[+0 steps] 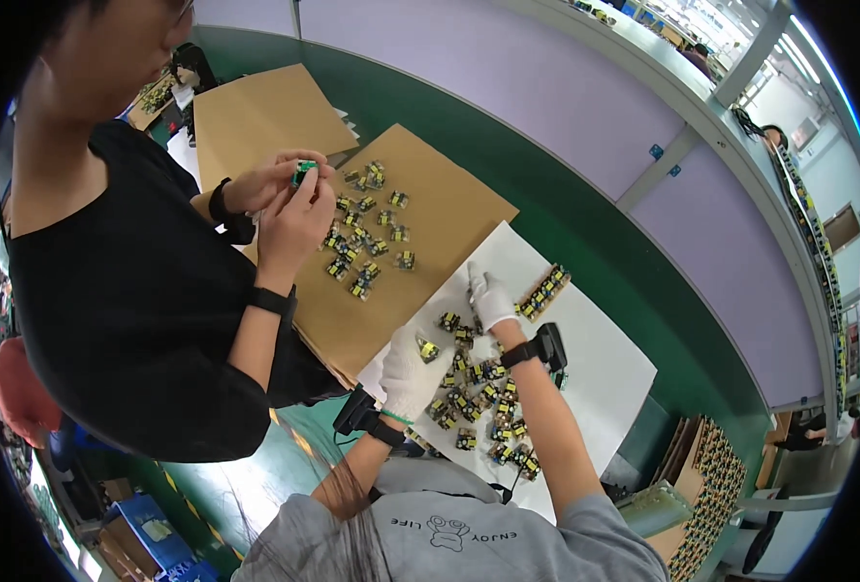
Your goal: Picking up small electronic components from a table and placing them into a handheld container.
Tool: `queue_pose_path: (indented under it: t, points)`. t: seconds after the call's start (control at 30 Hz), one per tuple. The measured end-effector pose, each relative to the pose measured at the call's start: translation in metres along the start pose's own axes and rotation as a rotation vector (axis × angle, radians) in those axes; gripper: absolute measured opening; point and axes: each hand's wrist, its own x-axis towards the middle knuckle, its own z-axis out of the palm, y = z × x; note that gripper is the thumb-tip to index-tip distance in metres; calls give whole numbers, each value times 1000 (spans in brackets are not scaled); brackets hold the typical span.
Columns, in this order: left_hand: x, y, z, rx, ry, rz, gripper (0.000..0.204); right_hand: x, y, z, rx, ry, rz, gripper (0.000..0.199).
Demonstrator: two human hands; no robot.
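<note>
My left hand point(409, 376), in a white glove, is closed around a small circuit board point(428, 350) with a yellow-wrapped part on it. My right hand point(491, 300), also gloved in white, is above the white sheet point(590, 364), fingers stretched forward and nothing visible in them. Right beside it lies a row of similar boards point(546, 292) lined up on a strip. A loose pile of these boards point(464, 403) spreads between my forearms. Both my wrists wear black straps with small black devices.
To my left a person in black holds a green circuit board point(304, 173) in both hands. Before them, more boards point(357, 233) are scattered on brown cardboard point(449, 189). A purple partition point(508, 87) rises beyond. At the lower right stands a panel covered with boards point(711, 485).
</note>
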Motion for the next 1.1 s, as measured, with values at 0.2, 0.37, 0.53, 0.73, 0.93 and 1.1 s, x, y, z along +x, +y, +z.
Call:
queue_pose_path:
  t: [0.2,0.37,0.53,0.73,0.93,1.1]
  points:
    - [2,-10,15,-45,-80,152,96,24,27,-19,-532,288,-237,42]
    - [7,-5,31,104,3,207,96,-40,3,8,-280,100,-443,45]
    - [22,-91,63,-228,49,257,90,-76,-29,33,-282,-199,-292,52]
    - [-2,-41,14,-146,136,205,93,-52,-3,45,152,-297,-44,46]
    - [-8,-58,0,128,107,158,92,-45,-11,34,-742,455,-344,32]
    - [-17,-78,25,-121,101,223,76,11,30,-34,-485,896,260,54]
